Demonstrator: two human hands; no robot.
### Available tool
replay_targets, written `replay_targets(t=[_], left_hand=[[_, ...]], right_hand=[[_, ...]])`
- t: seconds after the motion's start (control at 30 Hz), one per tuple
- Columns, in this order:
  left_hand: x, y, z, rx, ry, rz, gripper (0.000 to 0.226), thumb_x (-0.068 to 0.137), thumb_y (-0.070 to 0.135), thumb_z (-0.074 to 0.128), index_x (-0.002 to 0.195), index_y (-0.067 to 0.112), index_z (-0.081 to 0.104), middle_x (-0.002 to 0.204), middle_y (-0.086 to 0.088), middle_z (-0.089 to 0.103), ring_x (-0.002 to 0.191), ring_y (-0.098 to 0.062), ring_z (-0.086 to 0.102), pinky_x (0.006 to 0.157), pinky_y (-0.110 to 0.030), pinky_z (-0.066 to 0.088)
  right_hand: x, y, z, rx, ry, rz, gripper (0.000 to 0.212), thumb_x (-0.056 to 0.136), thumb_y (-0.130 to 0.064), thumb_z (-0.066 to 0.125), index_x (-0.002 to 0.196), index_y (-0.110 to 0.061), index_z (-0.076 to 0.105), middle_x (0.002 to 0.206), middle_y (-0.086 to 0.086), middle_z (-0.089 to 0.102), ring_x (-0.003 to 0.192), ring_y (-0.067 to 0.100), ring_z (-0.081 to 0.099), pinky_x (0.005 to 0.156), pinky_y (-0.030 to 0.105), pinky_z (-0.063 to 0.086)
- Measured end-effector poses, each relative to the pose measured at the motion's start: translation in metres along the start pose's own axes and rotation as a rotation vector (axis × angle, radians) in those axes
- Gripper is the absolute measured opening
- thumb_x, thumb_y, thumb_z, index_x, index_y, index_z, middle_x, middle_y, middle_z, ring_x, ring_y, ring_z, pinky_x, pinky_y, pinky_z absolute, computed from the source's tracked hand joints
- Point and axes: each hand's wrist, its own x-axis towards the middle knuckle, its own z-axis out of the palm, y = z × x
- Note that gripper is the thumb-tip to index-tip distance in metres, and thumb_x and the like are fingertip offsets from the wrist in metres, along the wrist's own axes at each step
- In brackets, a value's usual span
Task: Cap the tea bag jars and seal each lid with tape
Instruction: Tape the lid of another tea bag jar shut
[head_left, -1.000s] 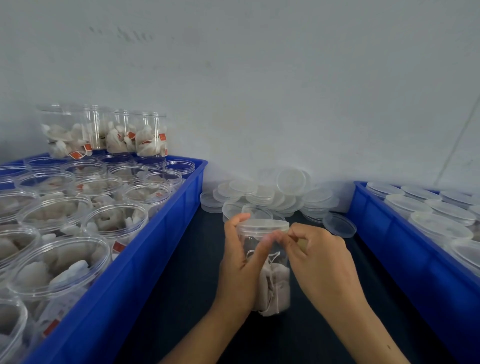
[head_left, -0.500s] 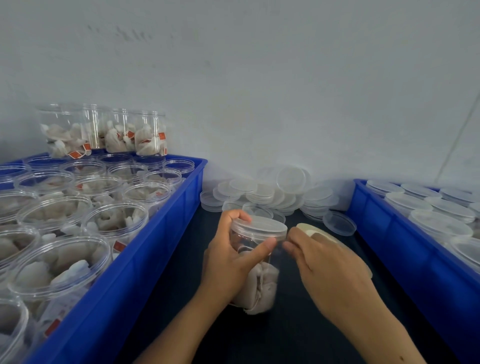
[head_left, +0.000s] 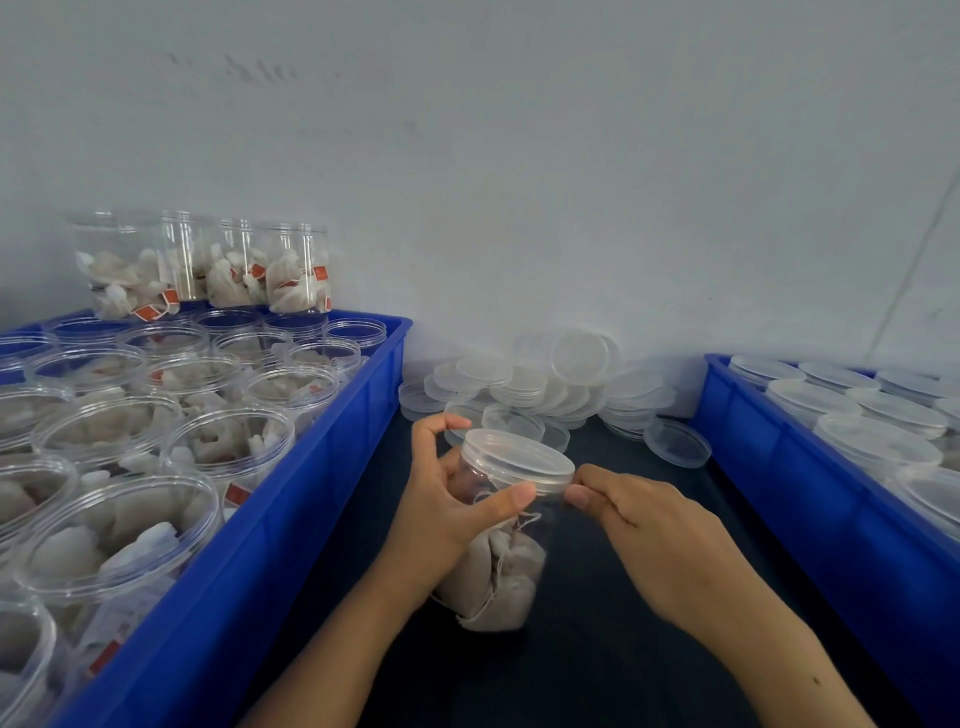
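both hands meet at one capped jar (head_left: 493, 566): left hand (head_left: 447, 514) wraps it, right hand (head_left: 639, 519) pinches beside its lid (head_left: 519, 460).

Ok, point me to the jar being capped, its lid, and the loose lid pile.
jar (head_left: 498, 571), head view, clear wall over the tea bags.
lid (head_left: 519, 457), head view, middle of its top face.
loose lid pile (head_left: 540, 382), head view, lids stacked by the wall.

Left hand (head_left: 447, 512) is covering part of the jar (head_left: 498, 571); tape is too clear to be showing. Both blue crates (head_left: 291, 519) (head_left: 831, 499) are running off frame; right hand's (head_left: 660, 540) pinch contents are staying hidden.
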Motion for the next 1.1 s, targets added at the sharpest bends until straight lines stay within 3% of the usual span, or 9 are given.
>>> replay_targets(t=[0.1, 0.2, 0.3, 0.4, 0.53, 0.67, 0.87, 1.0, 1.1], left_hand=[[0.0, -0.001, 0.0, -0.011, 0.014, -0.06, 0.08, 0.061, 0.022, 0.085, 0.119, 0.034, 0.032, 0.106, 0.005, 0.073, 0.099, -0.015, 0.07, 0.074, -0.02, 0.055], [-0.001, -0.003, 0.0, -0.033, -0.006, -0.107, 0.069, 0.067, 0.026, 0.077, 0.12, 0.03, 0.034, 0.106, 0.004, 0.073, 0.101, -0.013, 0.07, 0.077, -0.021, 0.055], [0.0, -0.003, -0.001, -0.169, -0.051, -0.148, 0.06, 0.072, 0.035, 0.07, 0.122, 0.019, 0.039, 0.107, 0.001, 0.072, 0.101, -0.02, 0.069, 0.077, -0.026, 0.056], [0.0, -0.001, 0.0, -0.194, -0.062, -0.127, 0.054, 0.082, 0.039, 0.064, 0.119, 0.009, 0.039, 0.099, 0.006, 0.073, 0.092, -0.015, 0.07, 0.073, -0.023, 0.055], [-0.002, -0.001, 0.011, 0.103, 0.103, 0.0, 0.032, 0.09, 0.04, 0.046, 0.108, 0.015, 0.054, 0.097, 0.01, 0.065, 0.087, -0.002, 0.064, 0.075, -0.017, 0.052], [-0.011, 0.003, 0.035, 0.642, 0.433, 0.149, 0.045, 0.094, 0.051, 0.026, 0.123, 0.028, 0.052, 0.115, 0.007, 0.055, 0.092, 0.01, 0.056, 0.071, -0.005, 0.044], [-0.012, 0.01, 0.036, 0.665, 0.282, -0.031, 0.1, 0.059, 0.084, 0.05, 0.145, 0.038, 0.029, 0.138, 0.017, 0.048, 0.123, -0.001, 0.046, 0.098, -0.026, 0.042], [-0.004, 0.011, 0.023, 0.538, 0.274, -0.08, 0.072, 0.044, 0.089, 0.063, 0.103, 0.05, 0.049, 0.096, 0.029, 0.064, 0.09, 0.011, 0.06, 0.073, -0.011, 0.047], [0.002, 0.007, 0.012, 0.41, 0.358, -0.142, 0.078, 0.036, 0.091, 0.063, 0.097, 0.042, 0.054, 0.092, 0.019, 0.067, 0.08, 0.008, 0.062, 0.073, -0.022, 0.051]], right_hand=[[0.001, 0.003, 0.002, 0.028, 0.008, 0.011, 0.035, 0.095, -0.056, 0.02, 0.117, -0.042, 0.044, 0.096, -0.01, 0.058, 0.084, 0.007, 0.055, 0.078, 0.033, 0.05], [0.002, 0.002, 0.004, 0.175, -0.004, 0.009, 0.051, 0.096, -0.051, 0.029, 0.143, -0.056, 0.009, 0.098, -0.006, 0.062, 0.089, 0.01, 0.059, 0.081, 0.033, 0.05], [0.003, 0.0, 0.005, 0.218, -0.007, -0.072, 0.054, 0.099, -0.047, 0.029, 0.127, -0.079, -0.004, 0.111, -0.003, 0.06, 0.098, 0.011, 0.058, 0.089, 0.033, 0.049], [0.004, 0.003, 0.008, 0.253, 0.001, -0.084, 0.049, 0.099, -0.048, 0.028, 0.125, -0.081, 0.002, 0.113, -0.006, 0.056, 0.099, 0.009, 0.056, 0.091, 0.031, 0.047], [0.005, 0.004, 0.012, 0.285, 0.036, -0.06, 0.043, 0.101, -0.045, 0.021, 0.133, -0.073, 0.011, 0.098, -0.009, 0.052, 0.089, 0.008, 0.055, 0.085, 0.026, 0.047], [0.006, -0.003, 0.02, 0.26, 0.109, -0.007, 0.042, 0.103, -0.04, 0.02, 0.137, -0.065, 0.016, 0.092, -0.009, 0.048, 0.08, 0.008, 0.054, 0.072, 0.022, 0.044], [0.008, -0.013, 0.029, 0.178, 0.109, 0.042, 0.053, 0.103, -0.029, 0.028, 0.14, -0.062, 0.008, 0.095, -0.006, 0.046, 0.072, 0.008, 0.052, 0.06, 0.018, 0.039], [0.007, -0.009, 0.021, 0.275, 0.031, 0.03, 0.049, 0.103, -0.039, 0.027, 0.139, -0.065, 0.005, 0.097, -0.006, 0.051, 0.077, 0.009, 0.055, 0.069, 0.019, 0.045], [0.003, -0.008, 0.017, 0.604, -0.11, 0.113, 0.054, 0.098, -0.053, 0.035, 0.146, -0.049, 0.011, 0.073, -0.001, 0.069, 0.058, -0.002, 0.053, 0.062, 0.015, 0.041]])
